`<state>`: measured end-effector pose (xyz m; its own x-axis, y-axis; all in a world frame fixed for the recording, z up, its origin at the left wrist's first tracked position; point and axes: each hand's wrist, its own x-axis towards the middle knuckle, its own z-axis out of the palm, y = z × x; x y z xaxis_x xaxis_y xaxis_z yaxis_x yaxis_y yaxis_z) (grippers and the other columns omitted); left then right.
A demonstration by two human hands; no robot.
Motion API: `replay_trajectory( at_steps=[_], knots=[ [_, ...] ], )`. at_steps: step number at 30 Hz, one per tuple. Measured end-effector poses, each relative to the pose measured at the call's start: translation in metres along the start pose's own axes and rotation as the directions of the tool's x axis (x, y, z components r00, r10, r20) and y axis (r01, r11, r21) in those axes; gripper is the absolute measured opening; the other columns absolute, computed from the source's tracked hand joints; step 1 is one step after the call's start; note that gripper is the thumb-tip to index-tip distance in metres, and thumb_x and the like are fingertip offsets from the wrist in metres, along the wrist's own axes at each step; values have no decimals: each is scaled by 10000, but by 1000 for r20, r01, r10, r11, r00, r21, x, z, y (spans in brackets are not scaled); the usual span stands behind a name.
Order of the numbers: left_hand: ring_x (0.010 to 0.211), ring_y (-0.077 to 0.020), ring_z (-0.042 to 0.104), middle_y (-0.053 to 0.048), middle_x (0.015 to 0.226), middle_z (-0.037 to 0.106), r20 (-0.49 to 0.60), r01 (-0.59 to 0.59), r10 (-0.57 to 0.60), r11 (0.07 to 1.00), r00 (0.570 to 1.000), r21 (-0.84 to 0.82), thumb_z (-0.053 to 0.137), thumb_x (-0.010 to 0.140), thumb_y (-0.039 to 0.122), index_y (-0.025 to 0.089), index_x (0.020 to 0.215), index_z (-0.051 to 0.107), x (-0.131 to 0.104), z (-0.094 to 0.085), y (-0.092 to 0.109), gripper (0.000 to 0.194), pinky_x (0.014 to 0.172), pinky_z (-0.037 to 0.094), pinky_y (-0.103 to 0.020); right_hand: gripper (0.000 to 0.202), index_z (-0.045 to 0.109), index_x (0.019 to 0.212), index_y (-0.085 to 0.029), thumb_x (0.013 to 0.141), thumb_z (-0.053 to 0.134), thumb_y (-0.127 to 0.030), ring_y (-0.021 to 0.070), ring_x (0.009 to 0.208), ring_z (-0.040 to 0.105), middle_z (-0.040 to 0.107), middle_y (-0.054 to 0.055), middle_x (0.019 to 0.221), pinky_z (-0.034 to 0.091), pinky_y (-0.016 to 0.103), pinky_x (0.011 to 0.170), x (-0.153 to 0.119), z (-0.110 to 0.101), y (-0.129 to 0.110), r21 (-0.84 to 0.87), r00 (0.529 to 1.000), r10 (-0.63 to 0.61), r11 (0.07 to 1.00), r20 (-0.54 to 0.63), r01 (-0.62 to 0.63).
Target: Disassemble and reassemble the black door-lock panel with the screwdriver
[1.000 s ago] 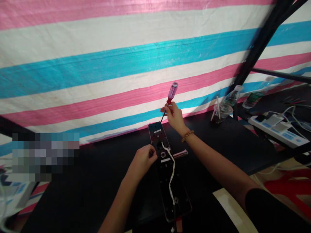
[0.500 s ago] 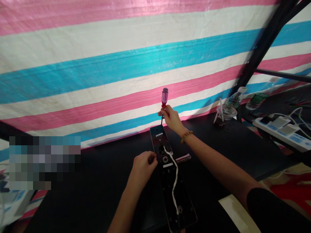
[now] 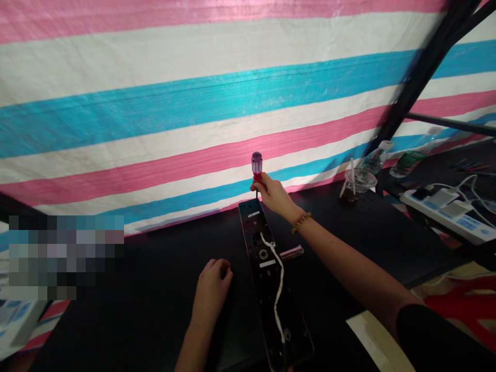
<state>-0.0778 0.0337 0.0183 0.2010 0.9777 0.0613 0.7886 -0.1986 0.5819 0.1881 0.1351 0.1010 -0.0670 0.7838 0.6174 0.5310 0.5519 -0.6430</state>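
My right hand [image 3: 274,196], with a beaded bracelet on the wrist, grips a screwdriver [image 3: 257,166] just below its clear purplish and red handle. The screwdriver stands upright, its dark shaft reaching down at the far end of a long black panel [image 3: 267,297]. Whether the tip sits in a screw cannot be made out. A white cable [image 3: 279,289] runs lengthwise over the panel, among holes and two white labels. Left of the panel, my left hand [image 3: 213,284] rests low over the table with curled fingers, apart from the panel; what they hold, if anything, is hidden.
A pinkish, shiny handle-like piece [image 3: 292,252] sticks out at the panel's right side. Farther right on the black table [image 3: 155,289] stand a plastic cup [image 3: 358,182] with a straw and a bottle [image 3: 377,157]. A power strip [image 3: 449,214] lies beyond. Striped sheeting hangs behind.
My left hand has left the panel's edge and moved left and towards me. My right hand and the screwdriver have dropped slightly and shifted a little left.
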Motion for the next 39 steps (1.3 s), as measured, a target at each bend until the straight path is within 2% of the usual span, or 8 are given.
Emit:
replay_trajectory(
  at_steps=[3,6,9,12,17,29,34,39],
  knots=[
    [933,-279,673,-115,1007,677,-160,4,-19,995,987,-96,497,858,371,176,940,716,-5,7,10,305,860,532,-427,98,512,992,-226,998,414,-227,201,860,706,742,71,923,515,332,800,-5,-1,-1,-3,1000,9,1000,-1,-9],
    [1084,-305,651,-145,1152,671,-248,-13,-65,953,967,-302,524,886,424,164,1089,698,-16,16,37,372,942,532,-459,112,522,995,-216,1001,410,-223,213,868,708,744,88,937,514,343,804,-9,-3,-2,-6,1000,17,1000,-3,-17],
    [1203,-291,624,-144,1314,640,-155,12,-120,825,980,-565,548,916,429,192,1325,588,-35,32,66,474,1013,518,-450,133,543,999,-210,1001,411,-205,219,875,709,749,91,940,512,342,805,-12,-6,-4,-31,999,36,999,15,-35],
    [1378,-281,500,-131,1483,531,-83,80,-186,726,979,-683,546,938,413,215,1470,450,-53,52,80,576,1154,402,-453,156,571,1007,-203,995,418,-178,225,910,713,755,95,965,511,344,824,-15,-9,-9,-50,997,54,997,55,-52],
    [1419,-253,457,-121,1534,484,-41,95,-205,609,978,-788,505,969,399,208,1519,378,-63,66,76,596,1175,383,-392,210,609,1014,-187,1003,401,-160,239,1002,705,751,113,1020,506,349,868,-18,-15,-20,-67,992,54,997,119,-46],
    [1428,-241,441,-115,1535,486,-33,109,-212,624,977,-774,476,984,415,207,1536,361,-68,65,79,601,1179,369,-373,218,606,1102,-177,1020,404,-186,251,1051,693,731,120,1020,501,368,918,-32,-24,-37,-135,976,63,990,209,-35],
    [1430,-249,439,-120,1531,489,-62,67,-182,624,981,-779,492,975,419,210,1521,389,-68,65,78,593,1181,368,-389,231,631,1042,-185,1016,403,-208,234,1017,702,744,112,1037,517,378,916,-27,-25,-23,-43,992,45,998,119,-41],
    [1449,-235,409,-119,1559,452,-66,49,-154,643,986,-764,479,978,431,201,1520,382,-69,66,74,597,1192,346,-374,123,660,935,-188,940,566,-267,212,838,700,745,76,918,557,349,760,2,-24,-12,49,998,62,997,15,-63]
  ],
)
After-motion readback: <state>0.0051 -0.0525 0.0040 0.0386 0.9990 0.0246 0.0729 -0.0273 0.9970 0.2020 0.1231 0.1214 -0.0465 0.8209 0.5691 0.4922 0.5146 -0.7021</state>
